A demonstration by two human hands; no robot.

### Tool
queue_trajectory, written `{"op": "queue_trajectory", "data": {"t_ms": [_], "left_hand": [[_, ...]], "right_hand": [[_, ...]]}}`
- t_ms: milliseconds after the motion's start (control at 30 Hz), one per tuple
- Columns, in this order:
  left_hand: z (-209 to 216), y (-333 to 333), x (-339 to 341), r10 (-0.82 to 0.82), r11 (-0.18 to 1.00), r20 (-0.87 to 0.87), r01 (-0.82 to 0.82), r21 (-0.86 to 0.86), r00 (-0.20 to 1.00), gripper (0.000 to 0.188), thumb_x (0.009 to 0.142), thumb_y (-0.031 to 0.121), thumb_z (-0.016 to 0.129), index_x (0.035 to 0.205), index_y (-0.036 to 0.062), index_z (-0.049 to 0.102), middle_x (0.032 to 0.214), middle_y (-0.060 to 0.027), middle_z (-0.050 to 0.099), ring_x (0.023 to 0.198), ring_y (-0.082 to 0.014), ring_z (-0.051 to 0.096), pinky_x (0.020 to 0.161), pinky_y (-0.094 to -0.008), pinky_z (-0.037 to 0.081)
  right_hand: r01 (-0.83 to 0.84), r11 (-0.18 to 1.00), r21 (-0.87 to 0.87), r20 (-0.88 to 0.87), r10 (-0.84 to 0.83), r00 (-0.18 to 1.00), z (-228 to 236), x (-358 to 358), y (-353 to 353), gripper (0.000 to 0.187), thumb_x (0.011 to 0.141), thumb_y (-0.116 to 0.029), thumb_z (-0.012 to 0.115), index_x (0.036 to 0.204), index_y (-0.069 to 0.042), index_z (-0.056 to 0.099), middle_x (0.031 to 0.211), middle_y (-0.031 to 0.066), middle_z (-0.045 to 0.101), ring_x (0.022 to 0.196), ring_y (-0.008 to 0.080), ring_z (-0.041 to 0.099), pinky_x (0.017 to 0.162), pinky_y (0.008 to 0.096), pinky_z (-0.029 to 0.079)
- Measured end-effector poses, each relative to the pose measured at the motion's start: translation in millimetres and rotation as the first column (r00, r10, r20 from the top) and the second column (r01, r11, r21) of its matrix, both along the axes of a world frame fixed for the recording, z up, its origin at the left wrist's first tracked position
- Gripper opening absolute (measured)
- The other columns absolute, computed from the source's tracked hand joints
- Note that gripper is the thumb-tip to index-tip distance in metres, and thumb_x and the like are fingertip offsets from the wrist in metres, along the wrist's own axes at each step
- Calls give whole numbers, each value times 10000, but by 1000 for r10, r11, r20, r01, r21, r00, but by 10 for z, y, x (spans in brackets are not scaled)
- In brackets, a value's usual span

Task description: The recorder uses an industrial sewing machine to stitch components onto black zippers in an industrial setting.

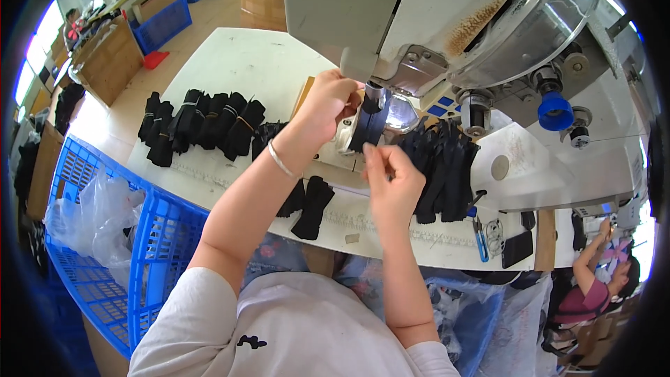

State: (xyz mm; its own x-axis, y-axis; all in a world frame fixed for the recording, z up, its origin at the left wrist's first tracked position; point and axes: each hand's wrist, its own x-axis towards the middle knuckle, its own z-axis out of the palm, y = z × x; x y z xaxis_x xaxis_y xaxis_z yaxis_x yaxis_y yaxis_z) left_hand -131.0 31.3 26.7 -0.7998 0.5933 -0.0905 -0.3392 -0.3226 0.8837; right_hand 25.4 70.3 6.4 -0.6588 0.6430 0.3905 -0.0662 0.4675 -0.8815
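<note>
A narrow black fabric strip [370,124] lies under the head of a sewing machine [331,7]. My right hand [395,176] pinches the strip's near end between thumb and forefinger. At its far left side is my left hand [329,102], fingers curled in against the strip by the needle area; the machine and the fingers partly hide their grip. To the right of the strip hangs a pile of black fabric pieces [441,174]. Two short black pieces [313,208] rest on the table between my forearms.
Tied black fabric bundles [202,122] line the left of the white table [237,52]. Blue-handled snips [481,240] and a flat black object [517,250] lie at the right edge. A blue crate [166,258] with a plastic bag [105,213] stands left. Another person [590,286] sits far right.
</note>
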Motion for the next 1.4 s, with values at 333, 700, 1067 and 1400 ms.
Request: {"op": "queue_trajectory", "data": {"t_ms": [333,700,1067,1400], "left_hand": [[4,-154,-115,5,999,-31,-4,45,1000,77,852,74,626,794,37,593,668,6,525,545,-79,484,518,-230,399],[-952,-1388,252,89,781,-588,-423,-459,804,107,801,82,705,806,-2,639,735,8,521,669,-79,487,624,-226,407],[-577,-886,1189,-204,940,-918,-195,-281,340,159,743,32,684,896,32,642,912,-112,606,916,-309,540,830,-385,441],[-1111,237,1465,-427,891,-903,-148,-429,49,407,855,150,544,1210,-45,499,1315,-183,488,1281,-299,410,1096,-438,273]], "right_hand": [[167,963,212,126,-196,972,-459,498,569,120,841,-118,640,897,-13,661,811,101,627,682,185,596,634,291,462],[172,828,533,445,-447,776,-656,613,848,271,786,-148,702,979,-22,560,904,109,585,851,275,579,737,375,458],[240,971,8,156,-238,958,-460,718,750,287,848,-191,694,739,-1,509,583,-36,382,557,62,310,487,249,271],[259,962,-85,-100,-267,958,-284,1041,561,118,894,-82,610,841,13,567,744,-38,515,652,35,432,576,193,351]]}}
